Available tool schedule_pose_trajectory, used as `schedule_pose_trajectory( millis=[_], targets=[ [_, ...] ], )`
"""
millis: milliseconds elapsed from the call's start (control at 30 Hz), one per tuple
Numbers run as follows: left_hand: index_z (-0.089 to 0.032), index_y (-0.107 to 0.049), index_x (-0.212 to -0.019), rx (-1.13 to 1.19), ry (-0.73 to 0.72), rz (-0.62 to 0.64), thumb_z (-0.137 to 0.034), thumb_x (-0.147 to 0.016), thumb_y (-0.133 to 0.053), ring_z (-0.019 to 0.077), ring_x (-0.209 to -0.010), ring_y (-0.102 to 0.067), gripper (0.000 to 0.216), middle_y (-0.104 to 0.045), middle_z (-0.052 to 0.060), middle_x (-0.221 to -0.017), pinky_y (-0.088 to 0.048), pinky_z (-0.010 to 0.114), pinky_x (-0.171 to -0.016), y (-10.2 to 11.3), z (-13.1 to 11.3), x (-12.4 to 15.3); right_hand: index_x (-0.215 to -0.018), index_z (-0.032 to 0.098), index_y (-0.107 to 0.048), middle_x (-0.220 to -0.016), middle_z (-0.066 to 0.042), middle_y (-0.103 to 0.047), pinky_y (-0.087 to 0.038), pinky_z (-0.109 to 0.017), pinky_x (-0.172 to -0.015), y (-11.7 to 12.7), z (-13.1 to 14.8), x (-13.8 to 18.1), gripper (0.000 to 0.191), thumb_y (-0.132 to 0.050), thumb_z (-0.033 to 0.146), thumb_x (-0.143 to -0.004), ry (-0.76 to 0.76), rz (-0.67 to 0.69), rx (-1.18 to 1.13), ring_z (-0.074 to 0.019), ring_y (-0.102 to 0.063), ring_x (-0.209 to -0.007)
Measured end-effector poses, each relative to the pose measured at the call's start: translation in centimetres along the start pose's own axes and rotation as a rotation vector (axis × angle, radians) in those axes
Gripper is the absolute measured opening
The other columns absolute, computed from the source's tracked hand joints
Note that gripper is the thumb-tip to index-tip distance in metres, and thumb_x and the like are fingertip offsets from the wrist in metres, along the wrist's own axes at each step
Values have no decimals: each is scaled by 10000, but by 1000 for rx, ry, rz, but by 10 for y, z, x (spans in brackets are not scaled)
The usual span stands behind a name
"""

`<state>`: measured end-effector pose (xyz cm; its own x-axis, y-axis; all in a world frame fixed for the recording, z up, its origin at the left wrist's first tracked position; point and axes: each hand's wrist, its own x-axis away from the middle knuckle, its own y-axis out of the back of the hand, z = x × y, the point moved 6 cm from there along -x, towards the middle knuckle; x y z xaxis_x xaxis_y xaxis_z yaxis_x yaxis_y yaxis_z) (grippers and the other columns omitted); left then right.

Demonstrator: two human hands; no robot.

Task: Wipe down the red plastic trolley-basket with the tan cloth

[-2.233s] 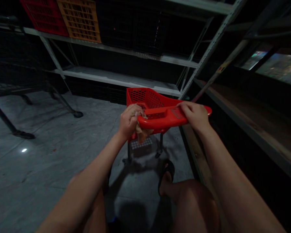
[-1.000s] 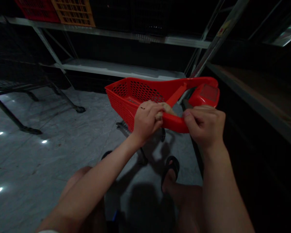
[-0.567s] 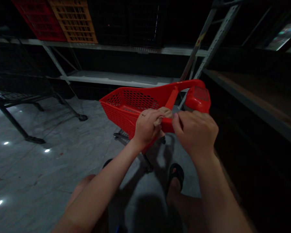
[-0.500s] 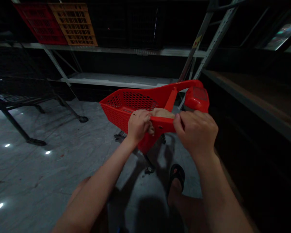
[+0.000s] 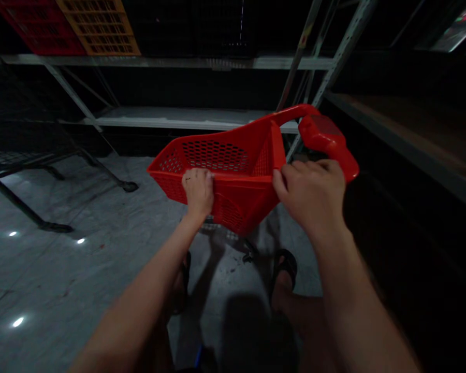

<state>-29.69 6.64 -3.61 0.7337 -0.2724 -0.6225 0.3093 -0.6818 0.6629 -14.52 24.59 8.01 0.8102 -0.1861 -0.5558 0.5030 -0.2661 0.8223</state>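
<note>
A red plastic shopping cart (image 5: 248, 207) with a perforated basket stands in front of me, tilted in view, its handle end to the right. My left hand (image 5: 199, 190) is closed over the near rim, fingers curled to the inside. The beige cloth that showed under this hand earlier is now hidden by it and the basket wall. Around the near rim by the handle end, my right hand (image 5: 312, 191) is wrapped, its thumb on the edge. Beyond it curves the thick red handle (image 5: 326, 134).
Behind the cart runs a white metal rack (image 5: 186, 122) with a red crate (image 5: 42, 26) and a yellow crate (image 5: 101, 26) on its upper shelf. A dark cart (image 5: 27, 191) stands at left. A ladder (image 5: 345, 46) leans behind; a shelf edge (image 5: 404, 140) borders the right.
My left hand has slid leftward along the rim, and the cloth has gone out of sight. The cart has turned and tipped somewhat, while my right hand keeps its grip.
</note>
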Motion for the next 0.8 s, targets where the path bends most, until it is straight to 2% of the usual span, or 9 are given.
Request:
schedule_pose_trajectory(
  millis=[133,200,267,333,433,533,633,733,800],
  targets=[
    [-229,-623,-1201,129,-102,76,-214,-1040,-374,254,-1185,-563,297,-670,83,-1215,-391,434,-1104,-8,-76,11,-881,159,-739,-865,-142,-730,-340,-411,-776,-2,11,-3,411,-382,292,-1034,-30,-3,1,-263,-610,-801],
    [-237,-622,-1253,179,-152,98,-201,-1027,-417,246,-1206,-566,307,-670,72,-1255,-381,424,-1103,-8,-93,11,-867,168,-730,-849,-136,-722,-337,-408,-766,-3,6,-3,414,-375,299,-1039,-42,-30,-12,-265,-604,-805],
    [-244,-612,-1307,171,-245,142,-206,-1036,-425,242,-1229,-574,331,-677,67,-1296,-374,418,-1097,-9,-92,10,-866,178,-722,-837,-127,-715,-336,-408,-766,-5,-1,-3,405,-380,308,-1038,-38,-54,-19,-268,-598,-821],
    [-258,-592,-1358,115,-314,180,-234,-1055,-427,247,-1250,-583,346,-682,66,-1335,-365,433,-1095,-12,-73,9,-873,183,-717,-822,-120,-703,-333,-410,-771,-7,-9,-2,389,-388,312,-1034,-32,-74,-16,-271,-591,-833],
    [-264,-600,-1341,-12,-282,165,-288,-1081,-416,264,-1233,-610,319,-697,73,-1331,-359,479,-1086,-10,-22,8,-861,192,-705,-797,-108,-684,-326,-413,-775,-10,-20,1,372,-400,323,-1029,-14,-101,-19,-274,-584,-842],
    [-239,-620,-1284,-83,-241,146,-347,-1087,-411,294,-1229,-620,307,-711,86,-1301,-348,540,-1104,3,31,8,-838,206,-685,-785,-98,-675,-315,-415,-775,-12,-31,5,359,-406,329,-1029,0,-114,-45,-272,-578,-844],
    [-260,-640,-1221,-107,-216,137,-407,-1074,-392,329,-1213,-621,324,-719,90,-1252,-338,606,-1112,22,74,7,-824,213,-671,-792,-96,-677,-304,-419,-775,-12,-40,8,350,-407,322,-1027,-12,-112,-40,-270,-571,-839],
    [-302,-657,-1165,-111,-147,113,-482,-1055,-370,345,-1175,-614,356,-712,93,-1193,-335,635,-1103,34,95,3,-839,210,-669,-822,-97,-688,-292,-420,-778,-14,-44,8,333,-413,312,-1025,-33,-91,0,-272,-569,-853],
    [-271,-670,-1118,-98,-103,117,-496,-1053,-365,342,-1123,-616,384,-699,101,-1128,-345,636,-1088,30,90,1,-865,209,-673,-846,-96,-696,-285,-417,-782,-15,-43,7,315,-419,307,-1024,-40,-70,16,-275,-568,-882]
  ],
)
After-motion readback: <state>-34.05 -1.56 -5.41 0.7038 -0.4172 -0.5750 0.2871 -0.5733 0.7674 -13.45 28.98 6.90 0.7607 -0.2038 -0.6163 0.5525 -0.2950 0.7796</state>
